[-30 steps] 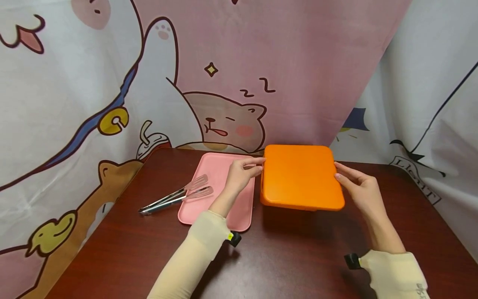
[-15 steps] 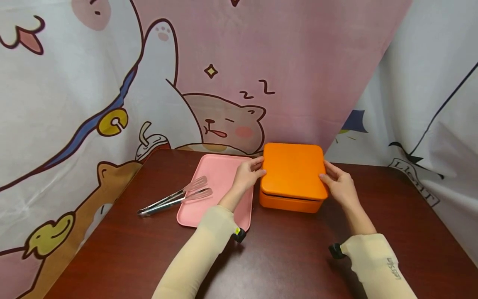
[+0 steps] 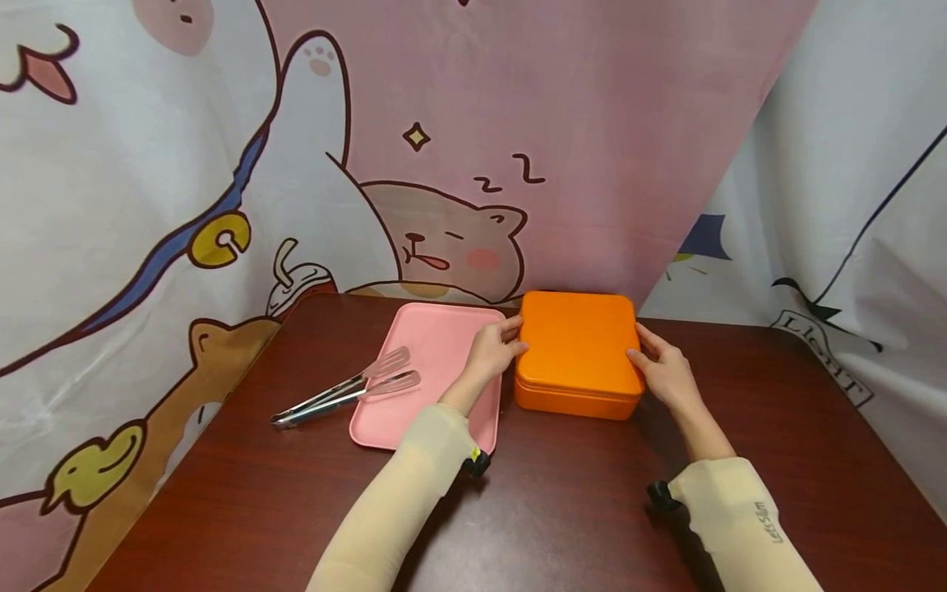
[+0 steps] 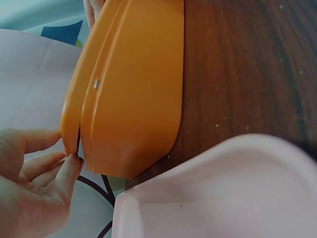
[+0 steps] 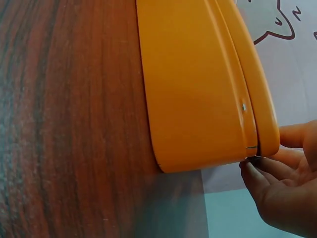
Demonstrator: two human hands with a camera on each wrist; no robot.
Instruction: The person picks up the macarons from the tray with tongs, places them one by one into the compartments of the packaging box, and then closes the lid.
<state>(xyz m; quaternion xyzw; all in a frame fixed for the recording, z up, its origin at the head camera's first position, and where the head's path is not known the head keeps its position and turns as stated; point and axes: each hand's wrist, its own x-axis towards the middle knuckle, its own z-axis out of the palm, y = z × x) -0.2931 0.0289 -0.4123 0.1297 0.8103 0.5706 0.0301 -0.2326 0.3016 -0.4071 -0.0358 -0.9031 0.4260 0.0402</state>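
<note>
An orange box (image 3: 573, 404) stands on the table, its matching orange lid (image 3: 579, 339) lying over the top. At the lid's left edge my left hand (image 3: 488, 355) pinches the rim between thumb and fingers. My right hand (image 3: 669, 376) holds the opposite rim the same way. In the left wrist view, a thin dark gap shows between lid and box beside the thumb (image 4: 68, 171). The right wrist view has a similar narrow seam near the right thumb (image 5: 253, 179). The box's inside is hidden.
Left of the box lies a pink tray (image 3: 436, 330), close to its side. Metal tongs (image 3: 329, 401) with pinkish slotted ends rest partly over the tray's left edge. Behind the dark wooden table (image 3: 547, 510) hangs a printed cartoon curtain (image 3: 592, 148).
Both hands have brought the lid down and leftward onto the box. The wide dark gap along its front has narrowed to a thin seam. Tray and tongs have stayed put.
</note>
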